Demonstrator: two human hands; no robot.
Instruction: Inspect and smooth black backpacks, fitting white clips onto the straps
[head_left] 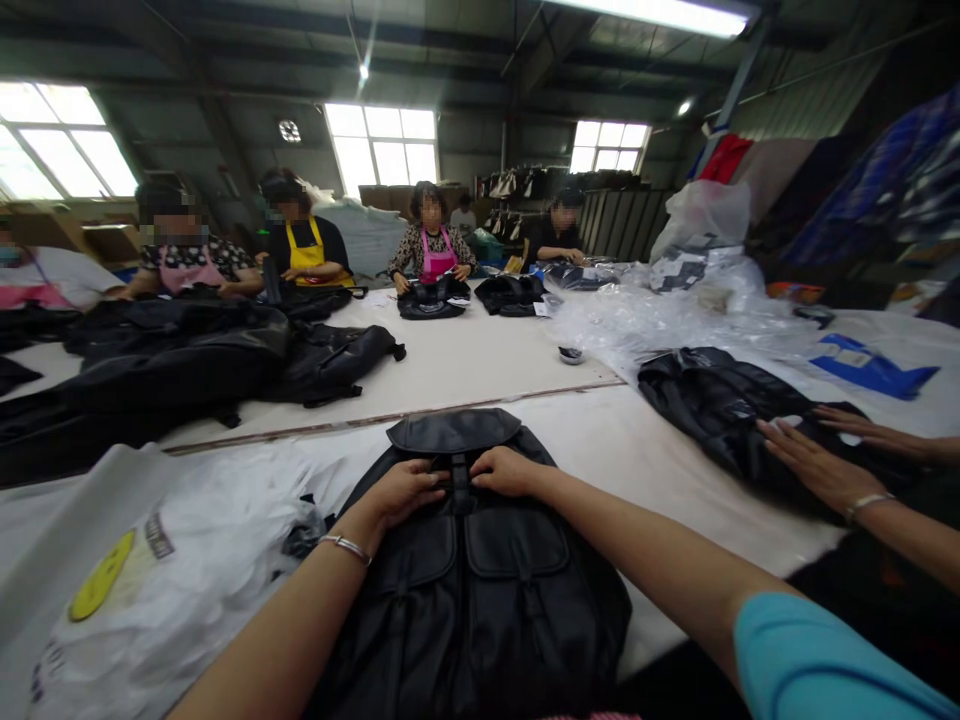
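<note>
A black backpack (pixel 517 620) with two front pockets and a top flap (pixel 454 432) lies in front of me on the white table. At the flap's lower edge, left of the centre strap (pixel 460 485), my left hand (pixel 405 493) is closed with its fingers curled in. My right hand (pixel 506 472) is closed at the same edge, just right of that strap, fingertips pinched against it. Part of what the fingers grip is hidden under the flap. A bracelet (pixel 346 546) circles my left wrist.
White plastic bags (pixel 202 540) lie at left. A co-worker's hands (pixel 825 470) rest on another black bag (pixel 720 400) at right. Black bags (pixel 180 350) are piled farther left, clear plastic (pixel 645 325) and a blue packet (pixel 870 365) beyond right. Several people sit across the table.
</note>
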